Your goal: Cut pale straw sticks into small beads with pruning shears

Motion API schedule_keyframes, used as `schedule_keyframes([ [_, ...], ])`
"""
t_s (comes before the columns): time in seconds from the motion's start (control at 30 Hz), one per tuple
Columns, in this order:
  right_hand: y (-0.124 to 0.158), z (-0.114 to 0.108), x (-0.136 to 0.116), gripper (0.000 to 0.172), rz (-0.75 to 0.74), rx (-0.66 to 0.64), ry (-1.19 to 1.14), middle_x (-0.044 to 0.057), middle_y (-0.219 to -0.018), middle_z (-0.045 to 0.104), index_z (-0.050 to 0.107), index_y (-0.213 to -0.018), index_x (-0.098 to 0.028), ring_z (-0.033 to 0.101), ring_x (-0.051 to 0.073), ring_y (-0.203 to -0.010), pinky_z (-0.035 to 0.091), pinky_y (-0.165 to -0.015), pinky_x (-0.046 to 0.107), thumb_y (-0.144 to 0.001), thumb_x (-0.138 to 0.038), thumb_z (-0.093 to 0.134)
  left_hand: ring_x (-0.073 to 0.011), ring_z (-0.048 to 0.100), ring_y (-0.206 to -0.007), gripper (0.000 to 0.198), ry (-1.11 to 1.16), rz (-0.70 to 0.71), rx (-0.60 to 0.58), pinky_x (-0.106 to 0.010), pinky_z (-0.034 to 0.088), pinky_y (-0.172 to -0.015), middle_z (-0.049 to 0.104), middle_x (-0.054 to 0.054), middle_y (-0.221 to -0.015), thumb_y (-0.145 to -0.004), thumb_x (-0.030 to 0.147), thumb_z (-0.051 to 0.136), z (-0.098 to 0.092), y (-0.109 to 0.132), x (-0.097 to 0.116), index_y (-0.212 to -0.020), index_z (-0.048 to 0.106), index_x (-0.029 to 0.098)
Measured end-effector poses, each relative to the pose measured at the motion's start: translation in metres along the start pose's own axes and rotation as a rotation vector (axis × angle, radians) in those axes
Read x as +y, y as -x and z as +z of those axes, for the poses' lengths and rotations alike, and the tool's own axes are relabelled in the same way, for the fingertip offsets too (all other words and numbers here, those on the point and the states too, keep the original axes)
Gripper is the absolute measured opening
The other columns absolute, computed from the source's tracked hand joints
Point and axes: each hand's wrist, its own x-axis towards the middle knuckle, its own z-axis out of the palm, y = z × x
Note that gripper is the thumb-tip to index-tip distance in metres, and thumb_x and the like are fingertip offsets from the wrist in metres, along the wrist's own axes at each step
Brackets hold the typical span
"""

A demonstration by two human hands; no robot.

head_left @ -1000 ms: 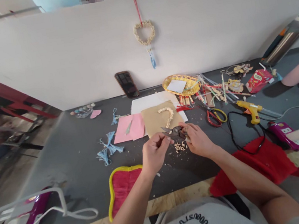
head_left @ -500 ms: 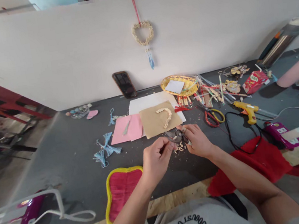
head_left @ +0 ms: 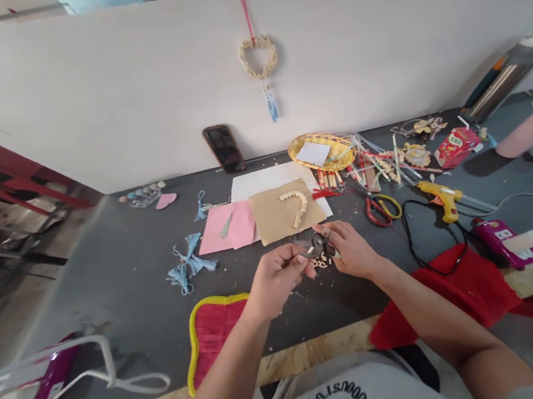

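Gripping cutters (head_left: 319,244), right hand (head_left: 354,250) curled | left hand (head_left: 279,280) pinched beside blades (head_left: 311,254), contents unclear | forearms (head_left: 424,299) angled inward

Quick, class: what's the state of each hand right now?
Left hand: pinched closed beside the cutters; anything held can't be told.
Right hand: closed, holding the cutters.

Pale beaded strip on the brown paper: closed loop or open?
Open: the pale beaded strip curves like a hook on the brown paper, its two ends apart.
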Motion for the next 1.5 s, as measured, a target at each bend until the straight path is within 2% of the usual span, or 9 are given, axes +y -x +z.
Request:
schedule_keyframes([
  [0.3, 0.0, 0.0, -0.003, 0.048, 0.05, -0.033, 0.016, 0.013, -0.111, 0.062, 0.052, -0.127, -0.014, 0.055, 0.025, -0.105, 0.046, -0.089, 0.038, -0.08, -0.011, 0.046, -0.0049, 0.03, -0.042, 0.035, -0.08, 0.059, 0.074, -0.02, 0.021, -0.043, 0.057, 0.0, -0.057, -0.083, 0.046, 0.059, -0.001, 0.0, 0.002, -0.069, 0.059, 0.014],
  [0.4, 0.0, 0.003, 0.0, 0.053, 0.094, -0.034, 0.034, 0.014, -0.113, 0.06, 0.053, -0.126, -0.014, 0.053, 0.025, -0.107, 0.044, -0.091, 0.039, -0.074, -0.009, 0.048, -0.0076, 0.039, -0.046, 0.031, -0.286, 0.135, 0.143, -0.02, 0.029, -0.046, 0.053, 0.002, -0.053, -0.086, 0.042, 0.056, 0.0, 0.001, 0.0, -0.073, 0.063, 0.015],
  [0.6, 0.0, 0.004, 0.001, 0.068, 0.124, 0.007, 0.059, 0.014, -0.115, 0.058, 0.045, -0.137, -0.015, 0.051, 0.026, -0.107, 0.043, -0.092, 0.041, -0.07, -0.006, 0.049, -0.0109, 0.056, -0.059, 0.018, -0.591, 0.308, 0.328, -0.02, 0.04, -0.058, 0.069, 0.0, -0.07, -0.087, 0.029, 0.056, 0.006, 0.002, -0.004, -0.078, 0.067, 0.018],
  [0.73, 0.001, 0.002, 0.003, 0.068, 0.075, 0.006, 0.024, 0.015, -0.12, 0.056, 0.042, -0.138, -0.013, 0.048, 0.027, -0.111, 0.042, -0.094, 0.043, -0.071, -0.007, 0.05, -0.0103, 0.052, -0.055, 0.024, -0.557, 0.302, 0.262, -0.02, 0.038, -0.055, 0.068, -0.001, -0.067, -0.087, 0.028, 0.053, 0.007, 0.002, 0.002, -0.074, 0.068, 0.017],
  [0.9, 0.001, 0.002, 0.004, 0.068, 0.035, 0.0, -0.018, 0.014, -0.119, 0.056, 0.04, -0.14, -0.014, 0.049, 0.027, -0.111, 0.042, -0.094, 0.042, -0.073, -0.007, 0.048, -0.0075, 0.037, -0.046, 0.03, -0.328, 0.129, 0.09, -0.02, 0.027, -0.045, 0.059, 0.0, -0.057, -0.085, 0.036, 0.055, -0.001, 0.0, 0.005, -0.069, 0.067, 0.014],
  [1.0, 0.001, 0.003, 0.002, 0.06, 0.041, 0.004, -0.034, 0.013, -0.115, 0.058, 0.044, -0.136, -0.014, 0.051, 0.026, -0.109, 0.043, -0.093, 0.04, -0.076, -0.009, 0.047, -0.0064, 0.031, -0.044, 0.034, -0.22, 0.07, 0.059, -0.02, 0.023, -0.044, 0.056, 0.0, -0.055, -0.083, 0.043, 0.058, -0.005, -0.001, 0.0, -0.07, 0.066, 0.013],
  [1.23, 0.0, 0.002, -0.002, 0.05, 0.089, -0.064, 0.022, 0.012, -0.108, 0.061, 0.051, -0.128, -0.015, 0.055, 0.024, -0.102, 0.044, -0.087, 0.037, -0.078, -0.012, 0.047, -0.0055, 0.029, -0.043, 0.033, -0.153, 0.076, 0.119, -0.02, 0.022, -0.042, 0.06, -0.002, -0.059, -0.083, 0.044, 0.058, -0.005, -0.001, -0.006, -0.073, 0.064, 0.013],
  [1.4, -0.001, 0.003, 0.001, 0.057, 0.164, -0.087, 0.059, 0.013, -0.111, 0.06, 0.052, -0.127, -0.015, 0.053, 0.026, -0.106, 0.043, -0.089, 0.038, -0.071, -0.01, 0.05, -0.0076, 0.044, -0.046, 0.023, -0.332, 0.167, 0.245, -0.019, 0.035, -0.047, 0.068, -0.002, -0.067, -0.083, 0.037, 0.058, 0.003, -0.001, -0.004, -0.078, 0.064, 0.015],
  [1.5, -0.001, 0.003, 0.002, 0.062, 0.158, -0.062, 0.053, 0.014, -0.115, 0.058, 0.05, -0.13, -0.015, 0.051, 0.026, -0.108, 0.042, -0.092, 0.039, -0.069, -0.009, 0.05, -0.0079, 0.046, -0.046, 0.019, -0.45, 0.236, 0.337, -0.02, 0.035, -0.047, 0.07, -0.002, -0.068, -0.084, 0.033, 0.056, 0.005, 0.0, -0.004, -0.08, 0.065, 0.016],
])
